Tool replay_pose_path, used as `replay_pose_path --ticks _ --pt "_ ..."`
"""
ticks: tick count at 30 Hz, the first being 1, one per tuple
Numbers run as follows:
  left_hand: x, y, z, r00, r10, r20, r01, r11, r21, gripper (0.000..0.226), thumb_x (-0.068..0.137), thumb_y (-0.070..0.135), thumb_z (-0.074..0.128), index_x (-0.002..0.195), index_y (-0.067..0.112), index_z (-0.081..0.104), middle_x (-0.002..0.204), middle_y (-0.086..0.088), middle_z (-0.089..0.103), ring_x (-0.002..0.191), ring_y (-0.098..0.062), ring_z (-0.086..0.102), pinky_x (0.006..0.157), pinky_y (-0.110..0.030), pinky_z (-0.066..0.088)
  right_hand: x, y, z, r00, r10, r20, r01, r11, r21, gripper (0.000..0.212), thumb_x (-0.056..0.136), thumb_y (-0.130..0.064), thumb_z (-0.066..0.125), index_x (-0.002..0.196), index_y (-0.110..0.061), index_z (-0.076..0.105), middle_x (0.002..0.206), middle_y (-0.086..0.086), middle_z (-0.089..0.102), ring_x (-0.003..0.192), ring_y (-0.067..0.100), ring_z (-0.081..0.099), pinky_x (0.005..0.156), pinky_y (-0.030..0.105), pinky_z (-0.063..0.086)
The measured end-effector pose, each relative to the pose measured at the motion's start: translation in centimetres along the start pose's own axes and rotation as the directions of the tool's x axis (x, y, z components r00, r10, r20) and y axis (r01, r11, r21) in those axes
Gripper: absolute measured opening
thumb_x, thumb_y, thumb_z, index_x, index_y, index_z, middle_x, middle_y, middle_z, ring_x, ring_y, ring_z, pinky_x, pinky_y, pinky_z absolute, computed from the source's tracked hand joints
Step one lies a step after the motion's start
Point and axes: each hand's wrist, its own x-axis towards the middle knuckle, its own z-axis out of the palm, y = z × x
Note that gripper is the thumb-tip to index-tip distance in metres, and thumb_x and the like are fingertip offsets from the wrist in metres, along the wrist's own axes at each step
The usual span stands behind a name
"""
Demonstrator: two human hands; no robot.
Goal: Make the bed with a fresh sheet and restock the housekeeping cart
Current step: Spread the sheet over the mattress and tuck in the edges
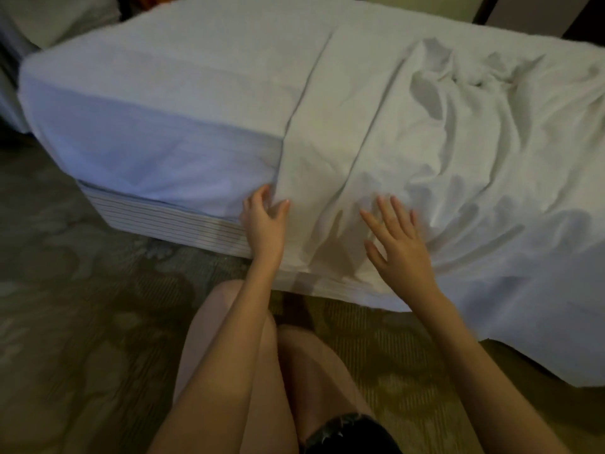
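While the person kneels on the patterned carpet (82,306) beside the bed, both hands are at the side of the mattress (131,126). The mattress has a smooth, tight white cover at the left end, and it sits on a striped base (170,224) that shows below it.

A loose white sheet (425,142) lies over the middle and right part of the bed. It is full of wrinkles and bumps on top, and it hangs down the near side almost to the floor. Its left edge runs in a straight line across the bed top and down the side.

The left hand (263,221) is right at that left edge of the sheet, low on the side of the bed. Its fingers are a little bent and spread apart, with the tips touching the cloth where the sheet meets the tight cover. It does not look like it is squeezing the cloth.

The right hand (399,244) lies flat against the hanging part of the sheet, just beside a long fold. Its fingers are straight and spread wide apart, pressing on the cloth.

Bare knees and a bit of dark shorts (353,434) show at the bottom. Another white bed corner (49,21) sits in the top left, well apart. No boxes, bins or carts can be seen.
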Motion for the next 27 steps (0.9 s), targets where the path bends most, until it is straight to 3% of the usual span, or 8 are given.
replay_pose_path --ticks 4,9,14,19,22,25,27 --pt "0.4 1.0 0.3 0.999 0.028 0.017 -0.028 1.000 0.001 0.010 0.091 0.028 0.062 0.095 0.021 0.057 0.083 0.005 0.059 0.082 -0.014 0.057 0.075 -0.032 0.047 3.7 1.2 0.0 0.999 -0.011 -0.047 0.004 0.989 -0.146 0.053 0.093 -0.031 0.043 0.145 -0.023 0.034 0.152 0.015 0.029 0.143 0.030 0.018 0.112 0.056 0.012" --pt "1.4 1.4 0.4 0.996 0.073 0.059 -0.071 0.997 -0.024 0.029 0.097 0.028 0.051 0.069 0.023 0.045 0.065 0.006 0.047 0.064 -0.009 0.045 0.064 -0.031 0.039 5.7 2.4 0.5 0.996 0.054 0.077 -0.033 0.968 -0.249 0.059 0.094 -0.047 0.035 0.148 -0.026 0.023 0.156 0.013 0.021 0.144 0.031 0.013 0.108 0.066 0.011" --pt "0.1 1.6 -0.9 0.992 0.088 0.088 -0.087 0.996 -0.017 0.032 0.102 0.021 0.041 0.070 0.026 0.040 0.067 0.010 0.045 0.060 0.003 0.044 0.060 -0.022 0.033 5.8 2.0 0.7 0.985 0.078 0.153 -0.038 0.968 -0.247 0.064 0.093 -0.057 0.028 0.149 -0.028 0.017 0.157 0.014 0.015 0.144 0.034 0.009 0.105 0.071 0.011" --pt "-2.8 3.7 -4.6 0.982 0.152 -0.111 -0.164 0.981 -0.105 0.029 0.102 0.014 0.038 0.075 0.024 0.040 0.070 0.012 0.043 0.061 0.013 0.045 0.059 -0.008 0.033 5.9 0.1 -2.2 0.999 0.035 0.029 -0.030 0.985 -0.169 0.065 0.093 -0.062 0.022 0.149 -0.034 0.010 0.158 0.011 0.010 0.144 0.039 0.005 0.106 0.068 0.002" --pt "-5.6 -1.8 -4.9 0.994 0.025 -0.111 -0.037 0.994 -0.101 0.030 0.101 0.014 0.040 0.072 0.021 0.040 0.067 0.008 0.042 0.059 0.003 0.045 0.060 -0.023 0.033 5.6 -0.8 -1.8 0.998 -0.049 0.048 0.056 0.985 -0.160 0.066 0.092 -0.065 0.022 0.149 -0.036 0.009 0.158 0.008 0.008 0.143 0.039 0.002 0.105 0.067 0.000" --pt "-5.8 -6.5 -1.4 0.993 -0.120 0.019 0.118 0.992 0.049 0.024 0.101 0.019 0.042 0.077 0.014 0.043 0.069 0.001 0.050 0.068 -0.019 0.046 0.061 -0.032 0.029 4.6 0.2 1.3 0.968 -0.002 0.250 0.062 0.971 -0.232 0.063 0.093 -0.066 0.017 0.148 -0.035 0.020 0.157 0.009 0.018 0.143 0.037 0.008 0.100 0.075 0.012" --pt "-4.2 -7.2 0.3 0.989 -0.145 0.009 0.144 0.989 0.019 0.024 0.101 0.017 0.042 0.078 0.012 0.044 0.067 0.002 0.050 0.070 -0.020 0.046 0.062 -0.032 0.031 3.6 0.9 2.8 0.941 0.052 0.336 0.040 0.965 -0.261 0.060 0.096 -0.062 0.017 0.148 -0.032 0.024 0.156 0.009 0.022 0.144 0.033 0.005 0.101 0.075 0.017"
